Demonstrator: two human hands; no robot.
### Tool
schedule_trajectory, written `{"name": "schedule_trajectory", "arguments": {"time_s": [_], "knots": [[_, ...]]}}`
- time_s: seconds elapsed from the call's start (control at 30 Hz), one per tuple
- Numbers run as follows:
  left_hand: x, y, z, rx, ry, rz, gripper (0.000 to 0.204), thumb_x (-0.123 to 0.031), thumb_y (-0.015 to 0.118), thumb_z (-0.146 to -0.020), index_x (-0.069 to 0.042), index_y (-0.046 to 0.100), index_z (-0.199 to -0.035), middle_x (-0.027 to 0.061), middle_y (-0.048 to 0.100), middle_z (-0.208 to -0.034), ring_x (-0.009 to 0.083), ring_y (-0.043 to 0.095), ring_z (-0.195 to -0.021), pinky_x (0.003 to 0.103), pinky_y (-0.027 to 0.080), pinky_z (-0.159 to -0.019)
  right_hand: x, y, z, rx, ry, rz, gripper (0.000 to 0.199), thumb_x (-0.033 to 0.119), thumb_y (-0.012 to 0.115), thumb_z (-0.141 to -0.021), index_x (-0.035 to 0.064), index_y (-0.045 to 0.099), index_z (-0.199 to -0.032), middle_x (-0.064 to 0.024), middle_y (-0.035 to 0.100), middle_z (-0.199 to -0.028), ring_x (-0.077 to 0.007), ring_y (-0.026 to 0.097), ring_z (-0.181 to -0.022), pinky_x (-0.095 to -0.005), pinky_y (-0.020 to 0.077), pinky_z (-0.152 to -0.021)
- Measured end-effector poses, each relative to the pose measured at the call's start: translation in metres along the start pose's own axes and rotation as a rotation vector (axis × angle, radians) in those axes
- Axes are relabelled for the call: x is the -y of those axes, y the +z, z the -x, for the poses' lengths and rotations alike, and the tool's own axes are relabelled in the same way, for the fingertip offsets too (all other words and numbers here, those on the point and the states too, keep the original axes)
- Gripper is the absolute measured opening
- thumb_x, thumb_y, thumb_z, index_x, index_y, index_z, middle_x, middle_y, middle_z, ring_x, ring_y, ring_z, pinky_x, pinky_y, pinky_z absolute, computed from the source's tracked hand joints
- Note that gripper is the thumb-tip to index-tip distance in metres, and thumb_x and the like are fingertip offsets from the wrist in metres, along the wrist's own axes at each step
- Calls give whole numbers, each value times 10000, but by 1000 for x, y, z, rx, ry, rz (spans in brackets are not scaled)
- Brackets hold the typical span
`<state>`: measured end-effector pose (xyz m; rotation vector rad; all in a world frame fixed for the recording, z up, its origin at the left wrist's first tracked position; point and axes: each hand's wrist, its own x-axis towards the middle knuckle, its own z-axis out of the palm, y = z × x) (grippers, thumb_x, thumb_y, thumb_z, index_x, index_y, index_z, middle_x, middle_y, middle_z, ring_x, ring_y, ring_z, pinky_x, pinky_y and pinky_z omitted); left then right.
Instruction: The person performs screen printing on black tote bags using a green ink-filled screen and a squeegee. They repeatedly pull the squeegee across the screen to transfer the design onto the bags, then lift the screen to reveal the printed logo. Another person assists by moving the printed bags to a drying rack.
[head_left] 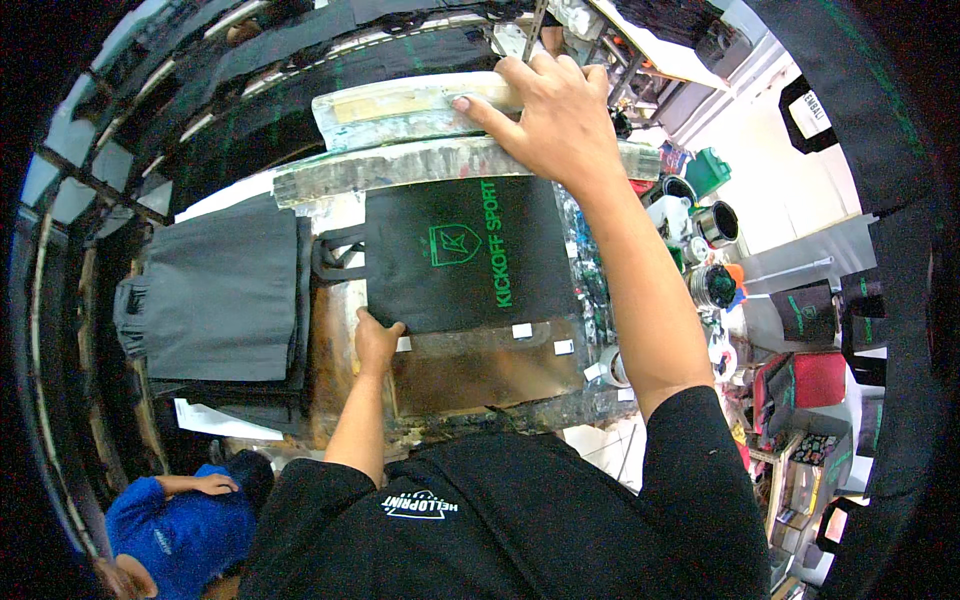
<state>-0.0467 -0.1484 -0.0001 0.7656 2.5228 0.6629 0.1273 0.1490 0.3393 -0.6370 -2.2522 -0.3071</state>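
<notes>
Printing station, left to right:
Stack: grey bags (215, 300) waiting, unprinted, left of board.
Left hand (375, 340): fingers pinching near edge of black bag (460, 255).
Black bag: flat on board, green print already on.
Right hand (550, 120): fingers wrapped over squeegee (420, 100), beyond bag.

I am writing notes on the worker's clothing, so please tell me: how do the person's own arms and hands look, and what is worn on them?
Both arms are bare from the short black sleeves of a black T-shirt down to the fingers. The left hand and the right hand wear no gloves. No watch, ring or bracelet shows on either. The shirt carries a small white printed mark on the chest.
</notes>
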Motion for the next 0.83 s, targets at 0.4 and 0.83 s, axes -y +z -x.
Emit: {"name": "schedule_trajectory", "arguments": {"time_s": [0.4, 0.83], "knots": [[-116, -169, -22, -77, 285, 630, 326, -314, 697, -1008, 7, 718, -1055, 18, 654, -783, 73, 543, -571, 292, 458, -505, -4, 0, -12, 101, 57, -14, 737, 755, 522, -931, 66, 744, -1065, -199, 717, -1041, -351, 653, -1070, -536, 372, -982], [124, -407, 79, -484, -43, 961, 311, -236, 735, -960, -76, 681, -1221, -34, 681, -911, 56, 593, -594, 193, 427, -446, 20, -14, -1, 229, 58, 19, 589, 645, 588, -956, 101, 716, -1143, -146, 684, -988, -282, 629, -1025, -461, 380, -882]]}}
